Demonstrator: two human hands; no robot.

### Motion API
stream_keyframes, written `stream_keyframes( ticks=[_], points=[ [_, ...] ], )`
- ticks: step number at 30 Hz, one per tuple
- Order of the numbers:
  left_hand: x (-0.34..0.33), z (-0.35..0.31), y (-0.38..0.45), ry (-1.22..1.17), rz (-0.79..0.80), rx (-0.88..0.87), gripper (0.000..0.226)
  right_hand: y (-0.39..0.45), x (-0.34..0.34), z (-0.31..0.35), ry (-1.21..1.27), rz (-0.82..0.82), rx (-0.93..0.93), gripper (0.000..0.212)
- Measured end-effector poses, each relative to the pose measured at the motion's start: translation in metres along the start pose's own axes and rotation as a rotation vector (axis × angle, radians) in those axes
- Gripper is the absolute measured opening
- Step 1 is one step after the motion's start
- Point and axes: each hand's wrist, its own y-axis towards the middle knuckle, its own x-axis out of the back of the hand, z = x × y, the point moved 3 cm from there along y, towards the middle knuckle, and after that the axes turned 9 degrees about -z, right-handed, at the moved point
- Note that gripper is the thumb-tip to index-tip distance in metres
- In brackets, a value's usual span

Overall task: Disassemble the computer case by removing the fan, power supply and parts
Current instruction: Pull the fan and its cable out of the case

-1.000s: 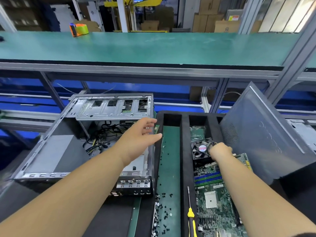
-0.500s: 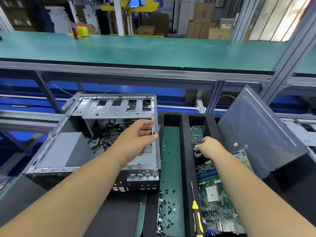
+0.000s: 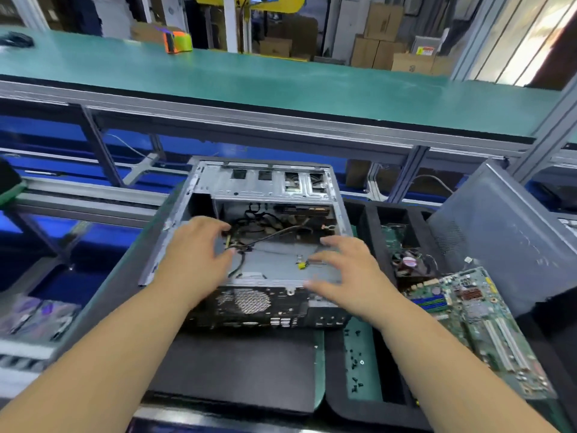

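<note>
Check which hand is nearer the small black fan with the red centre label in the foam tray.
Right. The right hand hovers over the open metal computer case, just left of the fan; the left hand is further left, across the case.

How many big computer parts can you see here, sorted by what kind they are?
Open computer case: 1
Loose side panel, leaning at the right: 1
Motherboard in the tray: 1
Small fan in the tray: 1
Total: 4
The tiny black screws are too small and blurred to count.
</note>
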Motion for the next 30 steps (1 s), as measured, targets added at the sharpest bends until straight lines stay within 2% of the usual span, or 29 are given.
stream_keyframes(
  ticks=[3, 5, 7, 10, 20, 23, 26, 30],
  points=[
    [0.021, 0.049, -0.005, 0.080, 0.013, 0.148, 0.053, 0.002, -0.017, 0.023, -0.171, 0.061, -0.066, 0.038],
    [0.029, 0.072, -0.010, 0.018, 0.072, 0.233, 0.059, -0.001, -0.023, 0.028, -0.167, 0.074, -0.140, 0.023],
    [0.033, 0.087, -0.014, -0.052, 0.143, 0.261, 0.062, -0.006, -0.026, 0.031, -0.130, 0.040, -0.174, 0.023],
    [0.035, 0.098, -0.019, -0.140, 0.208, 0.252, 0.059, -0.015, -0.028, 0.034, -0.107, -0.041, -0.223, 0.032],
    [0.039, 0.101, -0.019, -0.136, 0.176, 0.185, 0.055, -0.039, -0.029, 0.045, -0.112, -0.074, -0.328, 0.051],
    [0.038, 0.101, -0.019, -0.146, 0.173, 0.182, 0.056, -0.038, -0.024, 0.044, -0.141, -0.031, -0.344, 0.048],
    [0.039, 0.099, -0.014, -0.169, 0.166, 0.195, 0.053, -0.034, -0.018, 0.046, -0.067, 0.045, -0.349, 0.040],
    [0.040, 0.083, -0.003, -0.130, 0.093, 0.096, 0.050, -0.010, -0.002, 0.057, -0.107, -0.058, -0.322, 0.030]
  ],
)
